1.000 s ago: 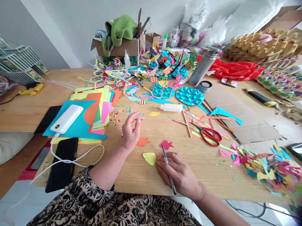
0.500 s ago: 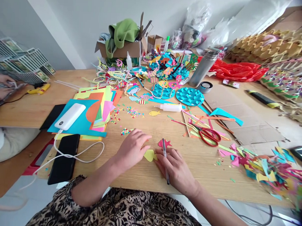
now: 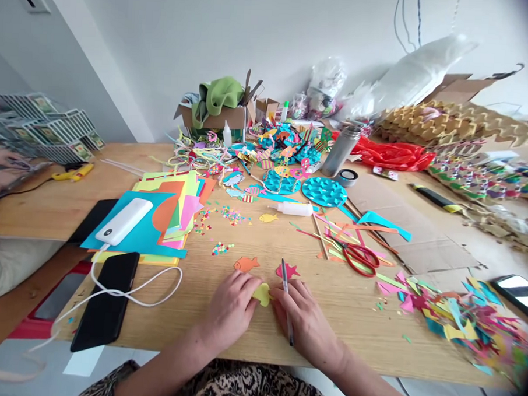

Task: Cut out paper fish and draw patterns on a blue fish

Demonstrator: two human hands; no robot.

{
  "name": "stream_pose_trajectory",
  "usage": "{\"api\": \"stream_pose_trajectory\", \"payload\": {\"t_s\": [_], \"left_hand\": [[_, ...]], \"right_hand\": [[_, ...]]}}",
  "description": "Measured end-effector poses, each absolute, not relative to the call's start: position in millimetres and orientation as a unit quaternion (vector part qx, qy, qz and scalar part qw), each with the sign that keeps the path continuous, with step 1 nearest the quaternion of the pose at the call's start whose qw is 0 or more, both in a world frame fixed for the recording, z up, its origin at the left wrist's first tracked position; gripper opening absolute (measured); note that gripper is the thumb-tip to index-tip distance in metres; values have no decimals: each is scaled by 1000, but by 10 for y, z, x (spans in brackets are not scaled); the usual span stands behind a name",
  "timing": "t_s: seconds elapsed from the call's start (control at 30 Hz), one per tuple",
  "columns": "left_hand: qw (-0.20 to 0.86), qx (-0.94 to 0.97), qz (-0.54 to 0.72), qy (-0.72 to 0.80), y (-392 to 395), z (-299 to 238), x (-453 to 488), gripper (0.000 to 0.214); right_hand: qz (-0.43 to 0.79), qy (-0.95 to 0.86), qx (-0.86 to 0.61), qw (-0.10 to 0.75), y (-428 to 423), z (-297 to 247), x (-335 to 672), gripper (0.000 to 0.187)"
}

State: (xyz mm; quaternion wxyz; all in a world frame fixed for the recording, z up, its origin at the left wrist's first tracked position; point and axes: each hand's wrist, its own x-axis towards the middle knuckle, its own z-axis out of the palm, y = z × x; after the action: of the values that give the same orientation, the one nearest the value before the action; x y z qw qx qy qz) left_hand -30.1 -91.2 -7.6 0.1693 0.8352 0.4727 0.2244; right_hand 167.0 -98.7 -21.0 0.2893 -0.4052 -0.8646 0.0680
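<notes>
Near the table's front edge, a small yellow-green paper cutout (image 3: 262, 294) is between my two hands. The fingers of my left hand (image 3: 233, 302) are closed on its left side. My right hand (image 3: 302, 313) pinches its right end and also carries a pen (image 3: 287, 304), which slants up between the fingers. An orange paper fish (image 3: 246, 264) lies just beyond my left hand. Beyond my right hand is a pink-red paper fish (image 3: 288, 271), partly behind the pen. Farther off lies a yellow paper fish (image 3: 269, 218).
Red-handled scissors (image 3: 361, 259) rest among paper strips at right. A glue bottle (image 3: 295, 209) lies mid-table. Colored sheets, a power bank (image 3: 123, 221) and a black phone (image 3: 105, 302) are at left. Paper scraps (image 3: 460, 311) pile at right. A co-worker's hands (image 3: 5, 172) show far left.
My left hand has come down and closed on the yellow-green cutout, uncovering the orange fish. My right hand keeps the pen. The camera view has tilted upward.
</notes>
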Motion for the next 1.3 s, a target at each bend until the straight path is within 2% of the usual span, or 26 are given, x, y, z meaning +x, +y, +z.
{"api": "stream_pose_trajectory", "payload": {"t_s": [0.2,0.53,0.77,0.93,1.17,1.23,1.3], "left_hand": [[140,839,223,475,-906,-96,-264,42],[190,810,230,505,-863,-141,-210,48],[215,805,211,511,-818,-90,-219,24],[217,804,223,507,-838,-100,-227,17],[224,788,285,497,-877,-160,-241,24],[242,764,327,501,-868,-154,-255,33],[283,730,364,504,-848,-144,-273,33]], "right_hand": [[62,-860,-404,306,-978,-183,1641,19],[65,-861,-404,301,-991,-241,1661,23],[92,-866,-396,293,-989,-262,1678,22],[111,-855,-394,317,-964,-206,1662,26],[141,-828,-417,346,-980,-226,1621,26],[173,-812,-424,363,-974,-199,1606,23],[214,-790,-440,369,-953,-145,1595,20]]}}
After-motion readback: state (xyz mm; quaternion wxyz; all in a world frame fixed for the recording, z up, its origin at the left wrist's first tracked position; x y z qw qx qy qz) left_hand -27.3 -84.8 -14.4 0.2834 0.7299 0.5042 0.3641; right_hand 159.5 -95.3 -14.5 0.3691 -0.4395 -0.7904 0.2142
